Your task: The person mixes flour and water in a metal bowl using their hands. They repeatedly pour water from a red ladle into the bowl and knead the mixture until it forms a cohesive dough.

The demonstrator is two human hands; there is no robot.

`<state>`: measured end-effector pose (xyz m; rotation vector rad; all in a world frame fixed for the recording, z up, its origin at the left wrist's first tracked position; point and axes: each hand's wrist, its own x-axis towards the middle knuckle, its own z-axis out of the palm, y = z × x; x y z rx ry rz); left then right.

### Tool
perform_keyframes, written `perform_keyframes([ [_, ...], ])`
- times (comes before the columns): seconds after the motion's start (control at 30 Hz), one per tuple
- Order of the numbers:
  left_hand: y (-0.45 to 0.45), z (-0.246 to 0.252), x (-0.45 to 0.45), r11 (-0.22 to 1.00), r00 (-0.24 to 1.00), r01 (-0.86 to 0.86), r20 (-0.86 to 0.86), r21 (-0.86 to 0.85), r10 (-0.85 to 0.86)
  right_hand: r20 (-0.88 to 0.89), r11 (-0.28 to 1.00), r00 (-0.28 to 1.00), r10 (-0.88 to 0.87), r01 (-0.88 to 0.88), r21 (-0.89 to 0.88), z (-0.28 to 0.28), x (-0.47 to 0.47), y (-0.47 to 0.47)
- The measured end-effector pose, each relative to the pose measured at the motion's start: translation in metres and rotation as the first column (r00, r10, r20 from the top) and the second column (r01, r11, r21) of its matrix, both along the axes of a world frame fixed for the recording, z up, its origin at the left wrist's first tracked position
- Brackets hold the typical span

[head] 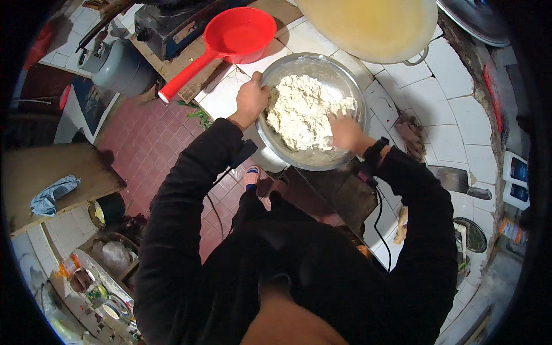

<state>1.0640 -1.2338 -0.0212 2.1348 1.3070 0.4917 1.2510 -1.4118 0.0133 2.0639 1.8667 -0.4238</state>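
A wide stainless steel bowl stands at the edge of a white-tiled counter in front of me. Shaggy, pale flour dough fills much of its floor, with drier flour at the near side. My left hand grips the bowl's left rim, thumb up. Inside the bowl, my right hand presses into the right side of the dough. Its fingertips are partly sunk in and the hand is slightly blurred. A red plastic dipper with a long handle sits just beyond my left hand.
A large round pan with a yellowish surface lies behind the bowl. On the right are a crumpled cloth, a cleaver and a ginger-like root. A gas cylinder stands left, near a black stove.
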Motion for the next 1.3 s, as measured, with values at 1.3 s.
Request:
perform_keyframes([
  [1.3, -0.006, 0.005, -0.003, 0.998, 0.999, 0.032, 0.016, -0.058, -0.031, -0.620, 0.804, 0.672, -0.405, 0.584, 0.109, -0.047, 0.000, 0.113],
])
